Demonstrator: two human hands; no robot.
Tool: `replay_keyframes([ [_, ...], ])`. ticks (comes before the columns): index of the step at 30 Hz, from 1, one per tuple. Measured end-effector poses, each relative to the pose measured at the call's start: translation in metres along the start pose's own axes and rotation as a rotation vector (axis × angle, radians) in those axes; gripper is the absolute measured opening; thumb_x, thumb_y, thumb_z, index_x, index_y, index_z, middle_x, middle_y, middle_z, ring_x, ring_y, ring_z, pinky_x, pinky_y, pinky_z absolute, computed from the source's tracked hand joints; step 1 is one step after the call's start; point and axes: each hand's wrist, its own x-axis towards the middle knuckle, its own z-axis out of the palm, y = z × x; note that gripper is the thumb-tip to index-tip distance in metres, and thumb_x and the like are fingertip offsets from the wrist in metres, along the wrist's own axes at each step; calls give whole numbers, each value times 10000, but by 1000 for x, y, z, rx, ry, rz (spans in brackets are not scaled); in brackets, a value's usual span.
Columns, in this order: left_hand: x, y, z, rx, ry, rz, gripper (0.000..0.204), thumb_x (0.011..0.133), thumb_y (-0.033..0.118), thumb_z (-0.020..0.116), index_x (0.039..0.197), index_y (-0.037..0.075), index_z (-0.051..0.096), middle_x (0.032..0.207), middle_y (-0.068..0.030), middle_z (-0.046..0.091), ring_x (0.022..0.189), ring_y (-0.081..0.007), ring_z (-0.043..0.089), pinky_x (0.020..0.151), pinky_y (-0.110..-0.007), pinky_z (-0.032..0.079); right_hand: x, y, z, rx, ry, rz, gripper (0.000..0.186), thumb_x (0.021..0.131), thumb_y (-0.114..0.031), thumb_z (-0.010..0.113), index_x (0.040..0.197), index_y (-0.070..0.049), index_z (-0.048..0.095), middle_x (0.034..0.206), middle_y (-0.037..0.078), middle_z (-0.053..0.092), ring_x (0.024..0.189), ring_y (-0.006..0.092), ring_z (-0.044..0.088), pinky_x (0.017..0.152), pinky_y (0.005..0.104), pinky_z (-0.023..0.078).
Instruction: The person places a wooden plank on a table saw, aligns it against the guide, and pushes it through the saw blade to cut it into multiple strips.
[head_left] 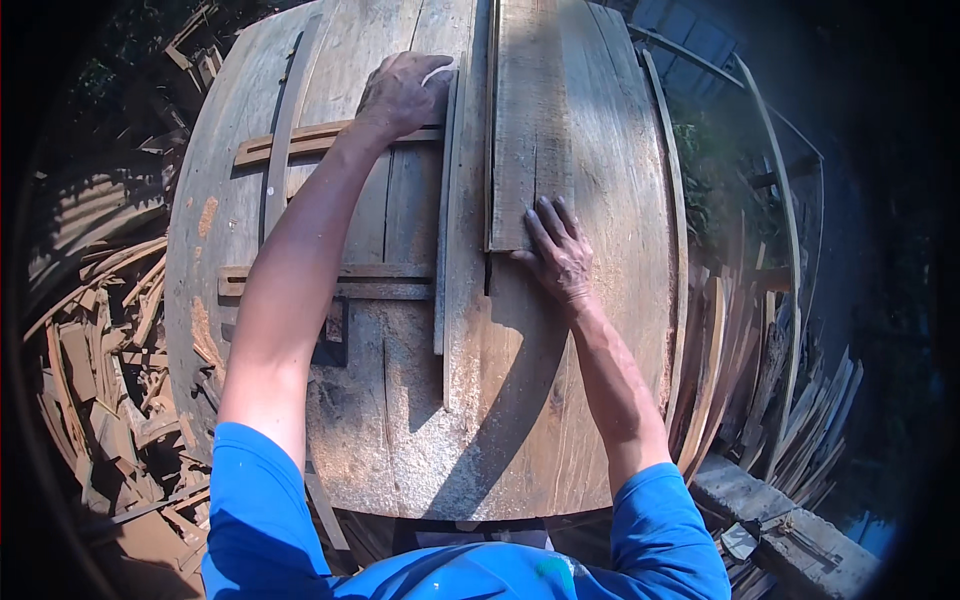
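A long, rough wooden plank (533, 150) lies lengthwise on a broad wooden table (625, 330), its near end close to my right hand (562, 252). That hand is open, its fingers stretched out on the plank's near right corner and the thumb by its end edge. Left of the plank, a straight wooden guide strip (446, 220) runs parallel to it. My left hand (402, 95) reaches to the strip's far end, fingers apart and bent toward it; some fingertips are in shadow. A dark slot (488, 275) shows just past the plank's near end.
Two slotted wooden crosspieces (330, 281) join the guide strip from the left, and a narrow batten (279, 170) crosses the far one. Sawdust (430, 465) covers the table's near part. Scrap wood (110, 400) is heaped at left; upright offcuts (715, 350) stand at right.
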Motion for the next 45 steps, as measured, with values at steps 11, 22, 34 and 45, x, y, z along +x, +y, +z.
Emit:
replay_keyframes([
  [11, 81, 14, 134, 239, -577, -66, 460, 1012, 451, 411, 1414, 253, 513, 1426, -93, 528, 1452, -343, 282, 1161, -629, 171, 2, 5, -1, 49, -50, 87, 655, 757, -558, 689, 1303, -204, 617, 1431, 74, 526, 1359, 357, 441, 1043, 551, 418],
  [22, 83, 30, 143, 215, -354, -224, 336, 883, 120, 527, 1186, 134, 671, 1328, -171, 604, 1448, -305, 331, 1156, -673, -37, 2, 6, -3, 15, -107, 119, 649, 752, -535, 718, 1320, -240, 610, 1427, 79, 523, 1337, 391, 439, 1051, 507, 432],
  [34, 104, 5, 92, 39, -100, -258, 353, 853, 128, 542, 1182, 74, 657, 1223, -194, 652, 1169, -336, 607, 1107, -491, 355, 1, 9, 2, 14, -65, 131, 650, 741, -551, 722, 1318, -272, 611, 1456, 107, 482, 1353, 394, 419, 1049, 499, 437],
  [45, -88, 41, -65, -571, -260, -599, 507, 895, 19, 494, 1390, -53, 411, 915, -143, 622, 610, -145, 636, 530, -308, 540, -1, 19, 9, 99, 207, 294, 582, 755, -413, 799, 1268, -182, 648, 1546, 222, 307, 1398, 455, 328, 1088, 485, 407],
])
